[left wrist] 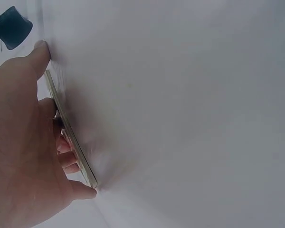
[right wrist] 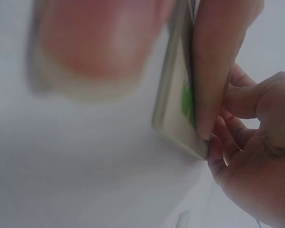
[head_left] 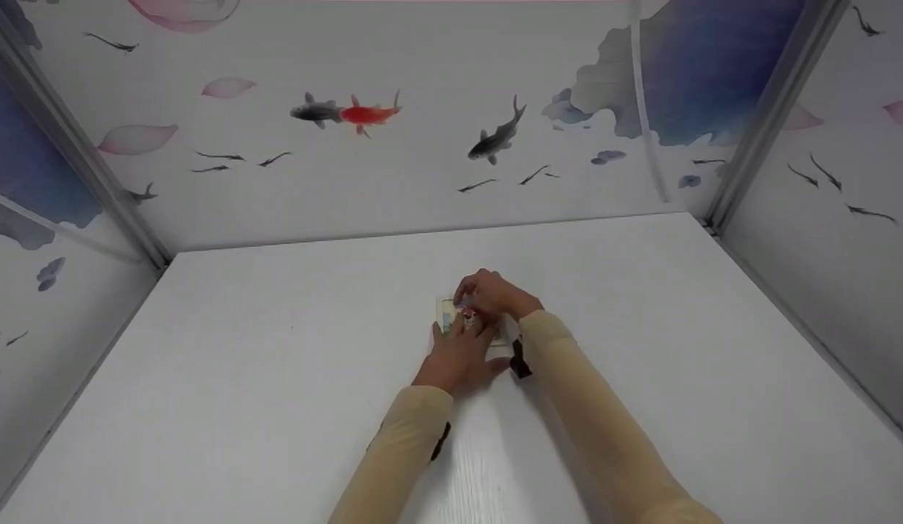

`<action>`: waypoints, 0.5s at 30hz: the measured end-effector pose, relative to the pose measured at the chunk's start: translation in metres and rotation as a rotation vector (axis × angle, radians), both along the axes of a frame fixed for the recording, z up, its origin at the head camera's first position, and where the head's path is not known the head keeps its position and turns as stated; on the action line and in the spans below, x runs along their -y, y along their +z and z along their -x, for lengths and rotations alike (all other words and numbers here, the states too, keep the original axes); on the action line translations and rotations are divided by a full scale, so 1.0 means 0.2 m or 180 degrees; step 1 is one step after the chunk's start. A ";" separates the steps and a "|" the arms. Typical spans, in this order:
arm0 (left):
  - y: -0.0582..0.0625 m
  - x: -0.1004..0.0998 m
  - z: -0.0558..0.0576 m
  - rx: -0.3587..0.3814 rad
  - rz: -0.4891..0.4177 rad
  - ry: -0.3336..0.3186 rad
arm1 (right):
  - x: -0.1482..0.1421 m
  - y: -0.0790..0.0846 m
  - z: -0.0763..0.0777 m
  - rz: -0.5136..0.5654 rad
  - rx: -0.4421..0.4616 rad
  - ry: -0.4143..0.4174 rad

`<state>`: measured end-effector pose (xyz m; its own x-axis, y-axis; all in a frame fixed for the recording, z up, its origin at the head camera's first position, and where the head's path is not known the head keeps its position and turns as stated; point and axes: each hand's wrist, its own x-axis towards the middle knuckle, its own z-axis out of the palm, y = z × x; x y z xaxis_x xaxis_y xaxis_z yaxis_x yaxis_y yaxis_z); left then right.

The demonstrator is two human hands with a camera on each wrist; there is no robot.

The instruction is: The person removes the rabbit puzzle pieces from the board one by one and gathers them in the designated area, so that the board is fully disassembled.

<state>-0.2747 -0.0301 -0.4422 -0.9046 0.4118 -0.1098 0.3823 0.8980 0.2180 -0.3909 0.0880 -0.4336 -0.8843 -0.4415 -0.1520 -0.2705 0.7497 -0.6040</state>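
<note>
A small, thin board with a pale frame (head_left: 440,309) and a printed picture lies on the white table. My left hand (head_left: 458,356) rests across its near part, fingers spread and fairly straight. Between its fingers shows a red and white figure (head_left: 470,317). In the left wrist view the board's edge (left wrist: 71,128) runs between thumb and little finger. My right hand (head_left: 491,291) reaches over the far side, fingers bent and fingertips down at the board. The right wrist view shows this hand (right wrist: 270,137) curled by a board corner; whatever lies under its fingertips is hidden.
The white tabletop (head_left: 276,364) spreads around the hands. Panels printed with fish and petals (head_left: 422,175) stand along the back and both sides. A dark strap (head_left: 520,358) sits at the right wrist. A blurred fingertip (right wrist: 95,47) fills the right wrist view's upper left.
</note>
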 end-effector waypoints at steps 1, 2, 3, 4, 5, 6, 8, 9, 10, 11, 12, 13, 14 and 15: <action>0.00 0.00 0.00 -0.0024 -0.0009 -0.0008 | 0.00 0.00 0.00 0.0002 0.0006 -0.0003; 0.00 0.00 0.00 -0.0030 -0.0013 -0.0013 | 0.00 0.00 0.00 0.0002 0.0021 -0.0007; 0.00 0.00 0.00 -0.0032 -0.0015 -0.0016 | 0.00 0.00 0.00 -0.0007 0.0022 -0.0017; 0.01 0.00 0.00 -0.0037 -0.0005 -0.0022 | 0.00 0.00 0.00 -0.0004 0.0030 -0.0025; 0.01 0.00 -0.01 -0.0031 0.0006 -0.0026 | 0.00 0.00 0.00 0.0000 0.0033 -0.0023; 0.01 0.00 -0.01 -0.0028 0.0022 -0.0029 | 0.01 0.00 0.00 0.0012 0.0043 -0.0023; 0.02 0.01 0.00 -0.0012 0.0054 -0.0026 | 0.01 0.00 0.00 0.0012 0.0048 -0.0056; 0.02 0.01 0.00 -0.0009 0.0070 -0.0026 | 0.01 0.01 -0.01 0.0013 0.0026 -0.0058; 0.02 0.01 0.00 0.0001 0.0073 -0.0019 | 0.01 0.01 -0.01 0.0027 0.0016 -0.0064; 0.02 0.01 0.00 0.0024 0.0062 -0.0010 | 0.01 0.01 -0.01 0.0050 0.0015 -0.0063; 0.02 0.01 0.00 0.0049 0.0053 -0.0004 | 0.01 0.01 -0.01 0.0081 0.0018 -0.0063; 0.02 0.01 0.00 0.0077 0.0030 0.0004 | 0.01 0.01 -0.01 0.0101 0.0019 -0.0063; 0.02 0.01 0.00 0.0093 0.0026 0.0008 | 0.01 0.01 -0.02 0.0125 0.0008 -0.0058; 0.02 0.00 0.00 0.0112 0.0034 0.0011 | 0.00 0.01 -0.02 0.0168 0.0006 -0.0049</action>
